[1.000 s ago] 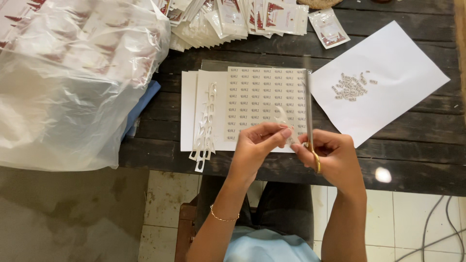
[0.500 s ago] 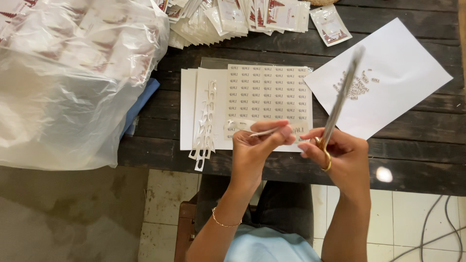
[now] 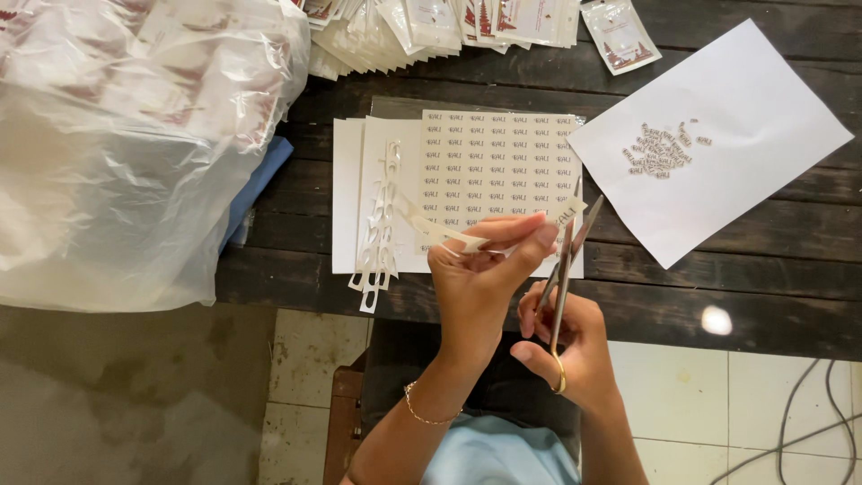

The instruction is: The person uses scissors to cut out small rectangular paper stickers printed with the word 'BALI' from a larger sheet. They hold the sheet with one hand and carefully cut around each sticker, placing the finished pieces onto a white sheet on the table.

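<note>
Just below the label sheet (image 3: 498, 171) on the dark counter (image 3: 718, 233), left hand (image 3: 480, 278) pinches a cut paper strip (image 3: 449, 235) w/ fingers closed, right hand (image 3: 575, 346) grips scissors (image 3: 564, 269), blades now swung down from the white sheet (image 3: 718, 135) to the strip's end, prob. lined up for the next snip.

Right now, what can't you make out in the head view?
- Strip end: hidden under left hand.
- Scissors handles: buried in right hand.
- Cut labels on white sheet: too small.
- Packets: cut off by top edge.
- Plastic bag contents: blurred by film.
</note>
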